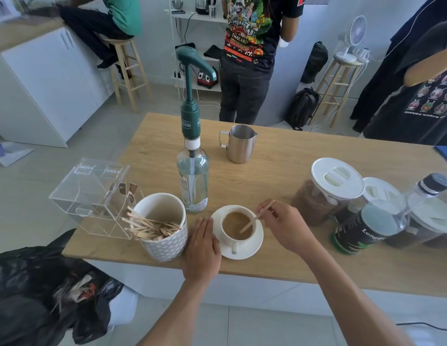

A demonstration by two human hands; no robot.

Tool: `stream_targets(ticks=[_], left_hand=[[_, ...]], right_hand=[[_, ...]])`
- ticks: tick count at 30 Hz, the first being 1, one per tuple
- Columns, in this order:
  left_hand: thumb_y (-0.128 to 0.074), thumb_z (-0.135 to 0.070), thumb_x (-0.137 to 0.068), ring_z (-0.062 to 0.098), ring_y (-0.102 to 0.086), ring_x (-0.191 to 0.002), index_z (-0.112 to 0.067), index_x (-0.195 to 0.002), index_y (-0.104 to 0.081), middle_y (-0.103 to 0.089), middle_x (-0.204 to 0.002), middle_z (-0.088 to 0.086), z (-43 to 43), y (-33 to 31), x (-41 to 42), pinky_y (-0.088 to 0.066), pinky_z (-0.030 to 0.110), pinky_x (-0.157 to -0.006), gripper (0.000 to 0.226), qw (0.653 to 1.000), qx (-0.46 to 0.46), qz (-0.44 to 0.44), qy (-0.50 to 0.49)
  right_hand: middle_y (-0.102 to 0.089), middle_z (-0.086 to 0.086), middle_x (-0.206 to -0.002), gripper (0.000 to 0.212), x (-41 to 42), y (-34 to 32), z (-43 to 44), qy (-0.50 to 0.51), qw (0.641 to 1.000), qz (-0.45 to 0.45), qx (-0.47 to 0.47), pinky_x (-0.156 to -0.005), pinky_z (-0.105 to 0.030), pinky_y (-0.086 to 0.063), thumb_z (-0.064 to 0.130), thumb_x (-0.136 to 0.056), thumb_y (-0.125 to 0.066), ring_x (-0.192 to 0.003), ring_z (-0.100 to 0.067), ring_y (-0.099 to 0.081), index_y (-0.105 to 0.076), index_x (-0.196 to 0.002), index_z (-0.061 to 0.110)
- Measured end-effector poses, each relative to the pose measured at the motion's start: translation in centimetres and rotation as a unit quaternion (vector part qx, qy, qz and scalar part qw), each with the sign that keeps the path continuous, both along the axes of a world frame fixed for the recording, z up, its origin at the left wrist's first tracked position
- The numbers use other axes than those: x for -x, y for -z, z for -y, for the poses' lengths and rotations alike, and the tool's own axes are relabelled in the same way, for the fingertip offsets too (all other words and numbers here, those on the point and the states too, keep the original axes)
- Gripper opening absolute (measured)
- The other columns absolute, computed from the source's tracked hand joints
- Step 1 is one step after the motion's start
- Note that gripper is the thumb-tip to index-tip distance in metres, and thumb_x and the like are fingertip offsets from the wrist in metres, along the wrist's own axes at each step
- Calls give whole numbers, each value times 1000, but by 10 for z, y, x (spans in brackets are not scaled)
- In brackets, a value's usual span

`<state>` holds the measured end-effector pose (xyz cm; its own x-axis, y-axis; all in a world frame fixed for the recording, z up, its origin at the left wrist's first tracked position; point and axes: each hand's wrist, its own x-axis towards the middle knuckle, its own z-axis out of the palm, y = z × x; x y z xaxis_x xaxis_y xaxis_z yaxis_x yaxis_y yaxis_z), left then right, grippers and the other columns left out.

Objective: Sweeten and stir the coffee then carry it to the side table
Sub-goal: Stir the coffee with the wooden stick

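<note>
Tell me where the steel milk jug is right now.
The steel milk jug stands toward the wooden table's far edge, just right of the syrup pump bottle.

Two bare forearms are seen rising from the near edge of the view, one on the left and one on the right. No sleeve, watch, ring or band is worn on either. The left hand (202,247) and the right hand (286,227) are uncovered, with short, unpainted nails shown on the left fingers (203,224).
</note>
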<state>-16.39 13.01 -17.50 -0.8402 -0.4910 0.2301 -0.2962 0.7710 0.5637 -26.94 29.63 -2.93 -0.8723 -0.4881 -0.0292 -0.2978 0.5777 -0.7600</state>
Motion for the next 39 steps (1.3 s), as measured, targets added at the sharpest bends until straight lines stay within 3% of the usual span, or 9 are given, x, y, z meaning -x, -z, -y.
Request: stream_targets(ticks=[3,5,7,9,14,18,21,26,39], left_hand=[[-50,-7,-94,22,-42,-138,-5,-137,-54,-54,-143,8,1,1,0,-34,38,-114,43,1000,3,-2,1],[-47,-9,-94,23,-44,-137,-4,-136,-55,-55,-142,8,1,1,1,-34,38,-114,43,1000,6,-4,-2],[-45,-10,-94,23,-45,-136,-4,-135,-55,-56,-141,9,1,1,1,-33,38,-113,43,1000,12,-9,-4],[-49,-8,-94,23,-45,-136,-4,-136,-55,-56,-141,9,1,1,1,-33,37,-114,42,1000,17,-10,-2],[-48,-9,-93,23,-44,-136,-4,-136,-55,-56,-141,9,1,1,0,-33,38,-114,44,1000,20,-9,-3],[-45,-12,-92,23,-46,-135,-4,-135,-56,-57,-140,8,0,1,0,-29,35,-114,45,1000,24,-10,-4],[-47,-10,-92,24,-46,-136,-5,-135,-55,-57,-140,9,1,0,0,-29,36,-113,45,1000,19,-5,-7],[-53,-8,-93,22,-43,-137,-5,-137,-54,-55,-142,8,0,-1,0,-30,37,-114,44,1000,16,0,-2],[-48,-10,-96,20,-39,-140,-7,-140,-51,-52,-145,6,-1,-4,-1,-27,33,-115,43,1000,-3,8,-7]], right_hand=[[-70,11,-75,25,0,-3,2,25,999,-20,18,-59,-15,-45,20,-95,-54,-69,-4,-62,-61,-79,38],[-72,7,-81,27,-3,-3,5,-3,1000,-7,12,-65,-21,-48,19,-95,-54,-71,-7,-64,-62,-79,39],[-72,6,-79,27,-3,-1,5,-7,1000,-1,-3,-60,-26,-49,19,-94,-54,-65,-14,-63,-62,-77,38],[-70,9,-75,22,-2,-2,3,19,1000,-11,0,-53,-22,-45,21,-93,-55,-58,-11,-58,-62,-78,36],[-72,8,-77,26,-4,-2,2,-3,1000,-4,-2,-61,-25,-48,21,-94,-56,-69,-12,-63,-62,-75,39],[-69,15,-75,24,0,-2,0,42,999,-22,12,-60,-16,-47,21,-94,-57,-69,-1,-63,-61,-79,38],[-71,13,-73,28,-2,-2,1,5,1000,-5,8,-59,-10,-46,19,-94,-58,-69,1,-65,-64,-76,39],[-69,14,-73,24,0,-3,-1,43,999,-22,13,-58,-11,-46,21,-93,-55,-71,0,-64,-62,-77,38],[-71,13,-77,25,-5,-3,-3,5,1000,2,-1,-60,-11,-45,21,-93,-55,-73,0,-64,-63,-76,38]])
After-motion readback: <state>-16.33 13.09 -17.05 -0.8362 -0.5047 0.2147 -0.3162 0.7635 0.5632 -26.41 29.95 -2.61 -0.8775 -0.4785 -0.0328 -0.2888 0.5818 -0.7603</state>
